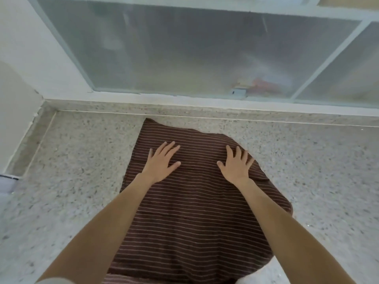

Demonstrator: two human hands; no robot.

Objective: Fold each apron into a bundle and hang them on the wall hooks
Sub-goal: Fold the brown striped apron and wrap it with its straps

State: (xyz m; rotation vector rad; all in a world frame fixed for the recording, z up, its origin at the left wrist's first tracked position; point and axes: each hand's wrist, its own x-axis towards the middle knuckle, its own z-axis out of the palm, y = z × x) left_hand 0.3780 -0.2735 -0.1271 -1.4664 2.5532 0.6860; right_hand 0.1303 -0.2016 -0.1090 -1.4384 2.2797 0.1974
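Head view: brown cotton-looking apron w/ thin pale stripes (194,201) lies spread flat on the speckled grey terrazzo counter (71,181), far edge near the back wall, near edge running off the bottom of frame. Far-left corner is square; right side curves in, w/ a rounded lobe sticking out mid-right. A faint crease runs across the cloth at about hand level, so the far part may be a folded-over layer, can't be sure. No ties or neck loop visible.

Left hand (162,160) flat on the apron's far-left part, fingers straight & spread, palm down, gripping nothing. Right hand (235,165) same on the far-right part, fingers splayed, pressing the cloth just inside the curved right edge. Both look to be smoothing or pinning the fabric.

Behind the counter: frosted sliding glass window in a pale aluminium frame (184,48), blurry shapes behind it. No wall hooks in view.

Handling, my read: cloth is light, soft, totally limp, no stiffness, so it'll sag & slump if lifted by one point. Not fragile, not slick; terrazzo is smooth so it'll slide easily when dragged. Best hold: pinch the two far corners or side edges, one per hand, & fold toward the body; flatten each fold w/ palms before the next. Curved right edge will want to skew the folds, so line up on the straight left edge. Bundle needs a loop or strap left free for the hook.
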